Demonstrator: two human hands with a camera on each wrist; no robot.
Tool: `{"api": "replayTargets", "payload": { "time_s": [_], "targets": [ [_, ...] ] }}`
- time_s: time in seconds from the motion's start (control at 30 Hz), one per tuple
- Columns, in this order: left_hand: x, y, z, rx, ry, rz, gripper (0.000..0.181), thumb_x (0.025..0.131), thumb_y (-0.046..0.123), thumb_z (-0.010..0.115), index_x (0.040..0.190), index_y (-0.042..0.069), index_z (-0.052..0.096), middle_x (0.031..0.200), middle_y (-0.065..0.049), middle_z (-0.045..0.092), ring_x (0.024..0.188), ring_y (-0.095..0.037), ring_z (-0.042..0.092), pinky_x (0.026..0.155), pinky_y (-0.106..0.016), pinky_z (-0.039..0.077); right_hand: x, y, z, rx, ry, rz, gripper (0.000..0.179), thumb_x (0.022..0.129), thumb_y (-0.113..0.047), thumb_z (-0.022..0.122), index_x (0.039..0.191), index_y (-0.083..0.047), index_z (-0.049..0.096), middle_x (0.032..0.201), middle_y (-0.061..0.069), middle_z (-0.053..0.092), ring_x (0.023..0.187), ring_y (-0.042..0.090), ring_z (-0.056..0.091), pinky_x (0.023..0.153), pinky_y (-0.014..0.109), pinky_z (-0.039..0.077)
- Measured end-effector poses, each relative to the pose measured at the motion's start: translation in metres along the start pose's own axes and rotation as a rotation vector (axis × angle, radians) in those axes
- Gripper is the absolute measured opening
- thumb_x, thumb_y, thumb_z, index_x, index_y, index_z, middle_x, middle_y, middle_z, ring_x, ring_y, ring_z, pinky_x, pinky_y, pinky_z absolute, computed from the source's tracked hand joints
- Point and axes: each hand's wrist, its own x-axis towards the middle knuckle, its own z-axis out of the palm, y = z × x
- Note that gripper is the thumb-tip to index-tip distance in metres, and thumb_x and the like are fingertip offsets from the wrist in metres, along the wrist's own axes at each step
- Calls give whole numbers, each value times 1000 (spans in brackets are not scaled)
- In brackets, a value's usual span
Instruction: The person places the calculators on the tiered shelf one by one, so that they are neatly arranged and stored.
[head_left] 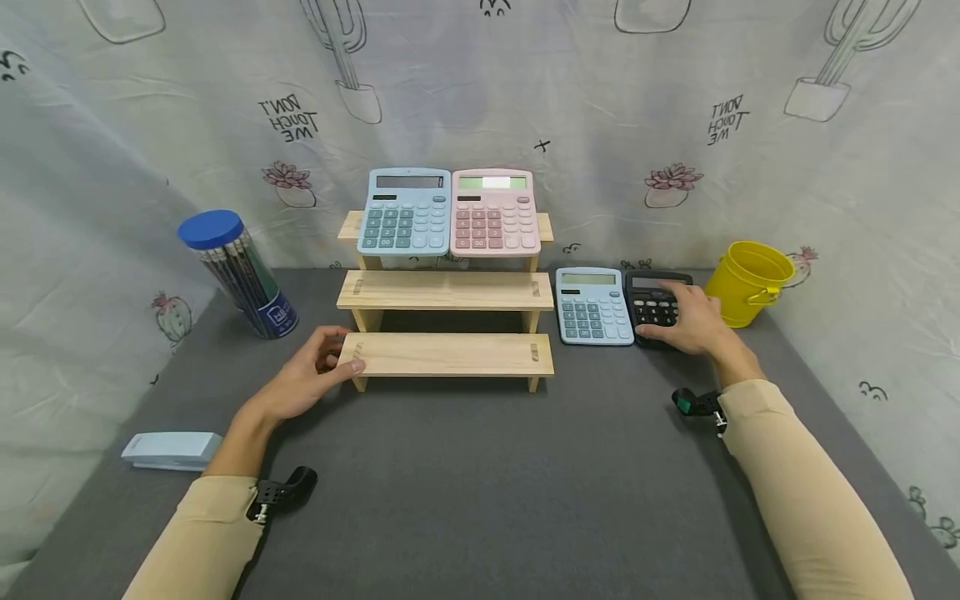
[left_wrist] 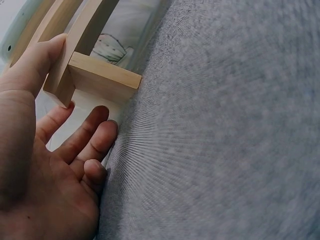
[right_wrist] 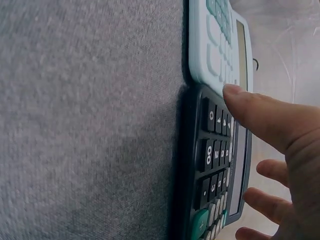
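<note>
My left hand (head_left: 303, 379) is at the left end of the lowest board of a three-tier wooden stand (head_left: 450, 354). In the left wrist view, its thumb lies on the board (left_wrist: 67, 75) and the index fingertip is at the board's end, pinching it; the other fingers curl loosely below. My right hand (head_left: 693, 321) spreads over a black calculator (head_left: 654, 312) lying on the table. The right wrist view has the thumb over the seam between this calculator and a light blue calculator (right_wrist: 212, 50), with the other fingers beyond the black one's screen edge.
A blue calculator (head_left: 405, 212) and a pink calculator (head_left: 495, 214) lean on the stand's top tier. Right of the black calculator is a yellow bucket (head_left: 738, 287). On the left are a blue-lidded tub of pencils (head_left: 240, 275) and a pale blue stapler (head_left: 171, 450). A printed curtain hangs behind.
</note>
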Motion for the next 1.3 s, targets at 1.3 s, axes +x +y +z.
{"api": "replayTargets", "payload": {
  "time_s": [1.3],
  "targets": [
    [1,0,0,2,1,-10,67,103,37,65,152,8,29,142,-22,54,111,-30,56,85,-32,47,-14,24,8,65,-44,70,109,88,-52,76,163,-3,13,158,42,6,133,70,19,103,79,24]
  ]
}}
